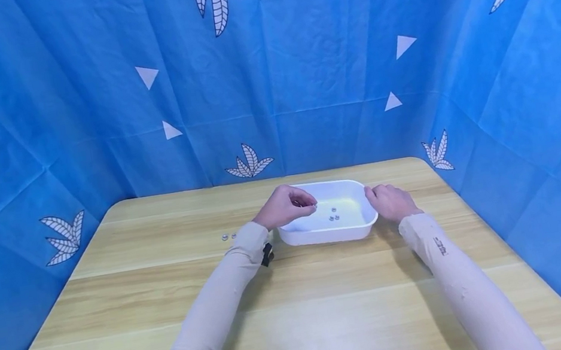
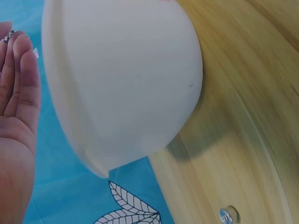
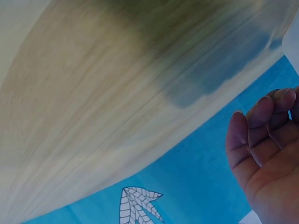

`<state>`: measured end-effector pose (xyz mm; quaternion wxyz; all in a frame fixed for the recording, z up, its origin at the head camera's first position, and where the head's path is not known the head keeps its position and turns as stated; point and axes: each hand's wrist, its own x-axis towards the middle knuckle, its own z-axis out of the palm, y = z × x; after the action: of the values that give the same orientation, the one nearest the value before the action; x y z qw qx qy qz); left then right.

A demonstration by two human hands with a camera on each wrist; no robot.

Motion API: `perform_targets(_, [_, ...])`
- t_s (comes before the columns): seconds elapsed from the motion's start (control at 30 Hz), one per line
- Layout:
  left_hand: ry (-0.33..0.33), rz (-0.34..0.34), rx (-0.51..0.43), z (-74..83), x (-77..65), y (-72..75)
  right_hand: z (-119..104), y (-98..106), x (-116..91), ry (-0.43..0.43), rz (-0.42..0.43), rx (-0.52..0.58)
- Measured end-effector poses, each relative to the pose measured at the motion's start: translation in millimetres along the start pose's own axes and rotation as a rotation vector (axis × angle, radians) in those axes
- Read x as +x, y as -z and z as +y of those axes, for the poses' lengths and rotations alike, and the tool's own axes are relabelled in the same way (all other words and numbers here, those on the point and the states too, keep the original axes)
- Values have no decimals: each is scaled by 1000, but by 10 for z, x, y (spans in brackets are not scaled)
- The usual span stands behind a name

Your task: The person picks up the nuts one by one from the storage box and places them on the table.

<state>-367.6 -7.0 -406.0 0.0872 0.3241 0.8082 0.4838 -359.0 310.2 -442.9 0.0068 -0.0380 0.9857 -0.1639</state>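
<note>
A white plastic basin (image 1: 322, 236) stands near the far edge of the wooden table. Over its left part, my left hand (image 1: 289, 205) pinches a small shiny metal piece (image 2: 9, 35) between thumb and fingertips; its exact kind I cannot tell. My right hand (image 1: 392, 202) grips the basin's right rim, fingers bent at its edge. Inside the basin, three small silvery metal pieces (image 1: 333, 210) lie close together on the bottom. Two similar metal pieces (image 1: 225, 237) rest on the table left of the basin, beside my left wrist.
Light wooden table (image 1: 324, 319) boards stretch toward me from the basin. A blue curtain (image 1: 298, 75) with white leaf prints hangs behind and along both sides. A black strap (image 1: 267, 255) shows at the left wrist.
</note>
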Motion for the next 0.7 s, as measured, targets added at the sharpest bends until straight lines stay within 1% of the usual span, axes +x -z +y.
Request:
perform_targets(0.43, [33,45,-31,-92,-177,192,3,3,7,-5,-15,-2])
perform_targets(0.7, [32,83,-37,-130,-308,295,14,-12,13,4,-11,-4])
